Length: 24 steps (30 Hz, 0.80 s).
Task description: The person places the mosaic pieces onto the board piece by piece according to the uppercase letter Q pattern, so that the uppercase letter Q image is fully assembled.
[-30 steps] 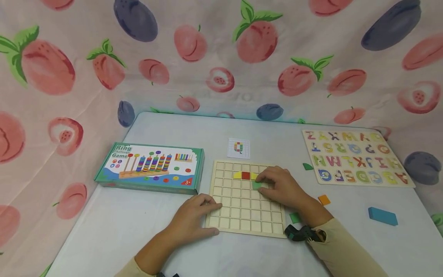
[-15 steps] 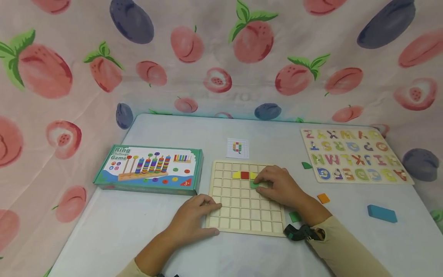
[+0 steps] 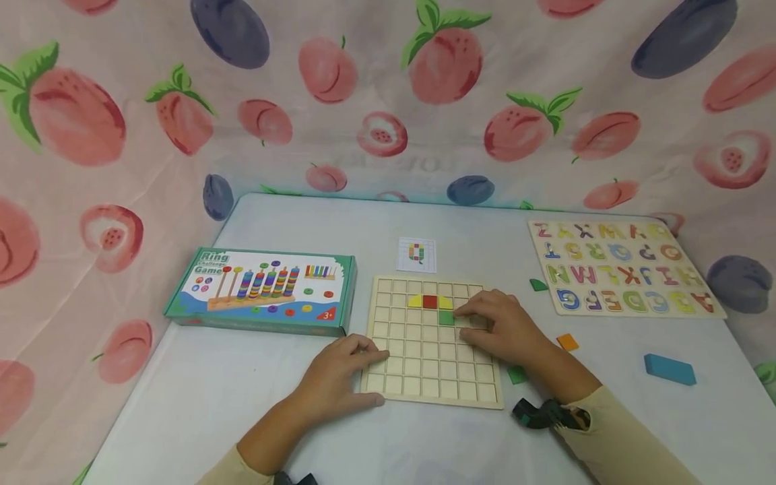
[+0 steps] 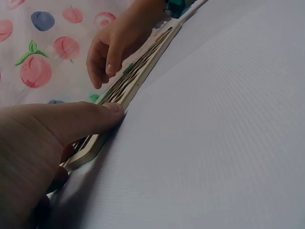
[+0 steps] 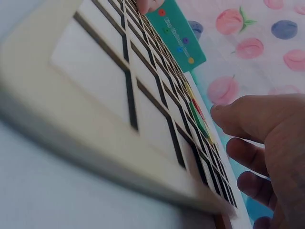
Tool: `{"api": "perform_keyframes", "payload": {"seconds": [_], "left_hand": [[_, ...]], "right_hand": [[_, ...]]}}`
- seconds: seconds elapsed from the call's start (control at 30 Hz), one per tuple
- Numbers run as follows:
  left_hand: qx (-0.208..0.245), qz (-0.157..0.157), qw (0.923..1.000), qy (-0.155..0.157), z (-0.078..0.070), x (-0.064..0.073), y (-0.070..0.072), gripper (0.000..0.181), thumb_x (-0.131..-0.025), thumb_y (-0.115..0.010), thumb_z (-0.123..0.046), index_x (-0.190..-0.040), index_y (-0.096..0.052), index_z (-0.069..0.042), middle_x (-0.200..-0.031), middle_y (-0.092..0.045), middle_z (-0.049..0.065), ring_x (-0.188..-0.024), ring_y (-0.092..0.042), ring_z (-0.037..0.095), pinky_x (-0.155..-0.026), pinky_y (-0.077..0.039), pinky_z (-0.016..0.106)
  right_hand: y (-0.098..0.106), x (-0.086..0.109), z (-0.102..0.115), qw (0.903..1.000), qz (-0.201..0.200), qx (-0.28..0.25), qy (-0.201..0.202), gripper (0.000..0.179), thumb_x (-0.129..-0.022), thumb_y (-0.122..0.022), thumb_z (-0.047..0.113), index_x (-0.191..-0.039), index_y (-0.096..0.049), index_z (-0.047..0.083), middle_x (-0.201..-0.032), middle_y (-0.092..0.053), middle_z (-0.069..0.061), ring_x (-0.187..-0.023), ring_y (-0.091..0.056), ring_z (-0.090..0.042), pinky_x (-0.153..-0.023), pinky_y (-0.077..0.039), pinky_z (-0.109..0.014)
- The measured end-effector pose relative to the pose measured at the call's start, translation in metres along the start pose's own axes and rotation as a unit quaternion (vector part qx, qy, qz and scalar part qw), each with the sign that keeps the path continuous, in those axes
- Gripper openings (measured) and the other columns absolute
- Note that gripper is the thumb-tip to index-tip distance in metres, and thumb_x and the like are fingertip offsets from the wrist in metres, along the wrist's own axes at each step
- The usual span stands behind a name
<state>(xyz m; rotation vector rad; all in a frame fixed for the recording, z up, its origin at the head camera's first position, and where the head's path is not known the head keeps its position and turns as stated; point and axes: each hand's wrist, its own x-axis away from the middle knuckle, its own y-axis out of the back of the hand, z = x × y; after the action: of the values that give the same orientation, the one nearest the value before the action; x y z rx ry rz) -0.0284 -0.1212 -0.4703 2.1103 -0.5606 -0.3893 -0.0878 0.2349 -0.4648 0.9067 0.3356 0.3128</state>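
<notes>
A wooden grid board (image 3: 413, 367) lies flat on the table. My left hand (image 3: 332, 377) rests at its near left corner, index fingertip on the left column. In the left wrist view the straight thumb (image 4: 90, 118) touches the front edge. Near the top of the grid sit a red square tile (image 3: 430, 302) and two yellow tiles (image 3: 415, 302), one on each side of it. A green square tile (image 3: 446, 317) is in the cell below the right yellow one. My right hand (image 3: 506, 325) hovers right beside it, thumb and fingers apart, holding nothing.
A pattern card (image 3: 416, 255) lies behind the board. The ring game box (image 3: 261, 291) is at the left, an alphabet puzzle board (image 3: 624, 269) at the right. Loose green (image 3: 537, 285) and orange tiles (image 3: 568, 342) and a blue block (image 3: 669, 369) lie right; another green tile (image 3: 517, 374) sits near the right forearm.
My right hand has let go of the green square tile and shifted slightly right, leaving the tile in its cell. The left hand has stayed at the board's corner.
</notes>
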Motion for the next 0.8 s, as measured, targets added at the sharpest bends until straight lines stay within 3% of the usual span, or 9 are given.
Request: {"api": "perform_keyframes", "payload": {"seconds": [0.4,0.7,0.8], "left_hand": [[-0.007,-0.002,1.0000,-0.001,-0.002,-0.002,0.001,0.065,-0.075,-0.097,-0.037,-0.135,-0.076,-0.022,-0.122,-0.060,-0.010,-0.109,-0.054,0.011,-0.094,-0.050,0.037],[-0.003,-0.002,1.0000,0.008,-0.001,-0.001,-0.001,0.065,-0.075,-0.097,-0.036,-0.135,-0.076,-0.024,-0.121,-0.059,-0.012,-0.108,-0.053,0.010,-0.093,-0.050,0.036],[-0.004,-0.003,1.0000,0.006,-0.002,-0.002,-0.001,0.065,-0.075,-0.097,-0.037,-0.136,-0.076,-0.024,-0.122,-0.058,-0.012,-0.109,-0.053,0.009,-0.094,-0.050,0.036]], "right_hand": [[0.022,0.041,-0.020,0.9995,-0.020,0.000,0.025,0.036,-0.086,-0.090,0.018,-0.119,-0.079,0.023,-0.117,-0.073,0.009,-0.107,-0.060,-0.014,-0.091,-0.049,-0.044],[0.036,0.083,-0.025,0.9984,-0.017,0.023,0.049,0.039,-0.082,-0.093,0.022,-0.117,-0.078,0.030,-0.113,-0.070,0.020,-0.091,-0.053,-0.004,-0.077,-0.038,-0.028],[0.040,0.094,-0.025,0.9973,-0.017,0.038,0.060,0.041,-0.079,-0.095,0.023,-0.115,-0.078,0.035,-0.111,-0.068,0.023,-0.095,-0.055,-0.004,-0.082,-0.038,-0.029]]}}
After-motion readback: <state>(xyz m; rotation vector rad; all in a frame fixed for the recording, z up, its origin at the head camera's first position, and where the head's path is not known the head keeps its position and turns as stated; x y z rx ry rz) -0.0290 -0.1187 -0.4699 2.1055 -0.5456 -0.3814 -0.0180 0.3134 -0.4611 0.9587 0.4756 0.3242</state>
